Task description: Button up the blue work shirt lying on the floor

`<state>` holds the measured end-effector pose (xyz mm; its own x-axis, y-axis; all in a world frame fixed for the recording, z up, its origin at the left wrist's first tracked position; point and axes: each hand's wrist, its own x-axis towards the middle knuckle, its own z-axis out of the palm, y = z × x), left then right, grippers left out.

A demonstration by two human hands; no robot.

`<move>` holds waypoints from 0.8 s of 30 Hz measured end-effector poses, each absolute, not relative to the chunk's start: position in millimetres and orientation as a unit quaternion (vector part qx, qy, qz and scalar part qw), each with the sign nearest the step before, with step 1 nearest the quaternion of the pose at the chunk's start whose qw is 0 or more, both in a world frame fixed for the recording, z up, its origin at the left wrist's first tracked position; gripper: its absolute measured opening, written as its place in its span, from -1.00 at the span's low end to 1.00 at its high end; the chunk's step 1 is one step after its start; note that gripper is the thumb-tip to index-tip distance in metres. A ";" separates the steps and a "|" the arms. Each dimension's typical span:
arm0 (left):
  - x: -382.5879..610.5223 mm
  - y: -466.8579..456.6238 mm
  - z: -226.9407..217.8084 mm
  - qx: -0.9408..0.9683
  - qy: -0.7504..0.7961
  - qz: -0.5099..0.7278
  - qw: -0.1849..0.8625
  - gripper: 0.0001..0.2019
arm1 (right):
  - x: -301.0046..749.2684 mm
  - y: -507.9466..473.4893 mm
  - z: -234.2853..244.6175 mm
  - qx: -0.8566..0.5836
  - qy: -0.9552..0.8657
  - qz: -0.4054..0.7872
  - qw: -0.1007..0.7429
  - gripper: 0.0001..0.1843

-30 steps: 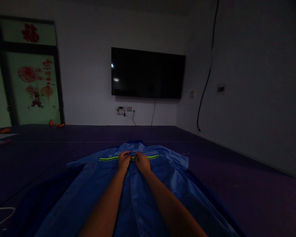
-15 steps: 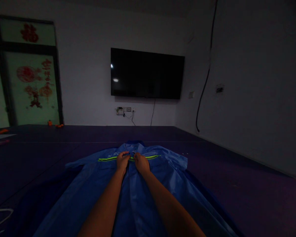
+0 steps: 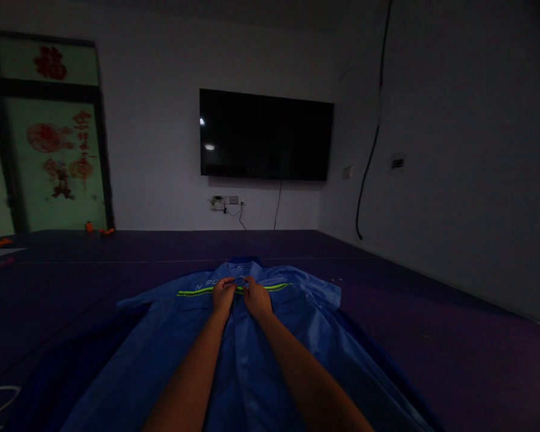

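Note:
A blue short-sleeved work shirt (image 3: pixel 292 336) lies spread flat, front side up, with its collar away from me. Across its chest run yellow-green stripes, and pale letters show at the left of the chest. Both hands are at the front opening, just below the collar. My left hand (image 3: pixel 224 294) pinches the shirt's left edge of the opening. Close beside it, my right hand (image 3: pixel 256 297) pinches the right edge. The fingertips almost meet, and any button between them is too small to make out. Darker blue cloth (image 3: pixel 85 354) shows under the shirt.
The shirt lies on a wide dark purple surface (image 3: pixel 409 288). Small orange objects (image 3: pixel 107 231) sit at its far left edge, and a white cable (image 3: pixel 2 390) is at the near left. A black television (image 3: pixel 265 135) hangs on the far wall above power sockets (image 3: pixel 227 201).
The hands stay at the same spot on the shirt, with only slight finger movement. The view has shifted a little.

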<state>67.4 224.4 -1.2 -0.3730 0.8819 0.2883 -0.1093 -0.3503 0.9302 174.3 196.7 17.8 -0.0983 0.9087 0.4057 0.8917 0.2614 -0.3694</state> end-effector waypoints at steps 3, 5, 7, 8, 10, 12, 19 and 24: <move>66.9 225.7 -1.5 0.436 0.444 0.698 0.353 -0.78 | 174.1 196.4 17.7 -0.601 -0.748 0.000 0.284 -0.59; 66.7 226.1 -1.9 0.438 0.443 0.698 0.354 -0.77 | 174.1 195.9 17.9 -0.592 -0.758 -0.008 0.275 -0.58; 66.6 226.2 -2.4 0.440 0.442 0.696 0.356 -0.76 | 174.0 194.9 18.6 -0.582 -0.769 -0.012 0.264 -0.56; 66.5 226.2 -2.7 0.441 0.442 0.695 0.358 -0.76 | 174.0 194.4 19.0 -0.579 -0.773 -0.012 0.258 -0.56; 66.5 226.1 -3.0 0.442 0.442 0.693 0.360 -0.75 | 174.0 193.7 19.5 -0.578 -0.775 -0.010 0.254 -0.55; 66.4 226.2 -3.0 0.441 0.441 0.692 0.362 -0.74 | 173.9 193.6 19.3 -0.580 -0.773 -0.009 0.256 -0.55; 67.1 226.2 -2.5 0.438 0.436 0.692 0.372 -0.73 | 173.3 195.1 16.7 -0.583 -0.768 -0.015 0.267 -0.55; 68.2 225.9 -2.8 0.435 0.435 0.695 0.373 -0.72 | 173.6 193.5 18.1 -0.592 -0.763 -0.006 0.258 -0.55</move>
<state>68.2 225.9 -2.8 -0.3449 0.8961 0.2796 -0.1395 -0.3435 0.9288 173.6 193.5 18.1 -0.1659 0.9008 0.4012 0.9075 0.2987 -0.2954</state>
